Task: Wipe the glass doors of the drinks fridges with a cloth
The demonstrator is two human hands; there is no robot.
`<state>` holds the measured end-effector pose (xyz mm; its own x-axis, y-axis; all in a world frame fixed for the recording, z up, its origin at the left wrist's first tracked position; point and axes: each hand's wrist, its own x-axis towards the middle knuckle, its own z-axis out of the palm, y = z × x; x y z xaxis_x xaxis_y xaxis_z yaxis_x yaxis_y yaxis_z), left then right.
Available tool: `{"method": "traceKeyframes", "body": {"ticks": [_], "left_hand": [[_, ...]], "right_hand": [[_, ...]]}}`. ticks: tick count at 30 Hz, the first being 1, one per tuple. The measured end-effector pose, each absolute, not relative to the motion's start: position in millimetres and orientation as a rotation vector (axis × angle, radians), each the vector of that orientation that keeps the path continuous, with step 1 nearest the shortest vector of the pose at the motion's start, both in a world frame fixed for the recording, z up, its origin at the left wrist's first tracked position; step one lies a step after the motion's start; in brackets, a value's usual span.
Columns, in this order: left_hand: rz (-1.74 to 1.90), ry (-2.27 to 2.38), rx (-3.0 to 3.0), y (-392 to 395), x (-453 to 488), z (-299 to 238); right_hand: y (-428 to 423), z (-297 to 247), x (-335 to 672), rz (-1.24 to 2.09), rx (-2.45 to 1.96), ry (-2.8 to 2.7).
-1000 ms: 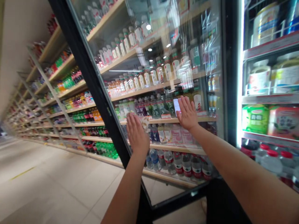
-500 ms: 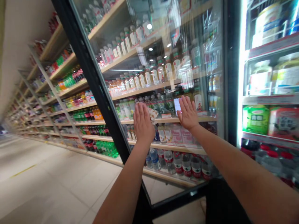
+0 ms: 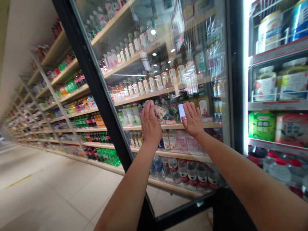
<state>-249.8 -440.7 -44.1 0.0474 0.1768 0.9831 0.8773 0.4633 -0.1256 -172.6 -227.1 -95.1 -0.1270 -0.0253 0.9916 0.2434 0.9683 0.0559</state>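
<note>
My left hand (image 3: pixel 151 123) presses a pale patterned cloth (image 3: pixel 160 113) against the glass door (image 3: pixel 166 41). Its fingers lie close together over the cloth, which bulges out on the right side of the hand. My right hand (image 3: pixel 192 120) is laid flat on the same glass with its fingers stretched out. Just left of those fingers is a small white rectangle (image 3: pixel 181 112), partly behind the hand; whether it is a sticker or a screen I cannot tell. The door stands swung out in its black frame (image 3: pixel 96 73).
Through the glass show shelves of bottled drinks (image 3: pixel 190 171). To the right is the lit cooler shelf (image 3: pixel 279 105) with bottles and green and red packs. A long drinks shelf (image 3: pixel 60 99) runs off to the left beside the tiled floor (image 3: pixel 60 192).
My left hand has moved slightly right and up on the glass, its fingers bending more around the cloth. The right hand stays flat in nearly the same spot.
</note>
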Motion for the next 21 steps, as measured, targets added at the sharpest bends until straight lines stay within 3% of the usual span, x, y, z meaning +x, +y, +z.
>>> {"method": "traceKeyframes", "body": {"ticks": [6,13,21], "left_hand": [[-0.559,-1.42,-1.218,-434,-248,-61],[-0.514,-1.469,-1.135,-423,-240,-4],[-0.24,-1.465,-1.207,-427,-234,-100]], "right_hand": [[-227,-95,-172,-0.206,-0.172,-1.705],[-228,-96,-173,-0.224,-0.178,-1.694],[-226,-96,-172,-0.227,-0.164,-1.695]]}}
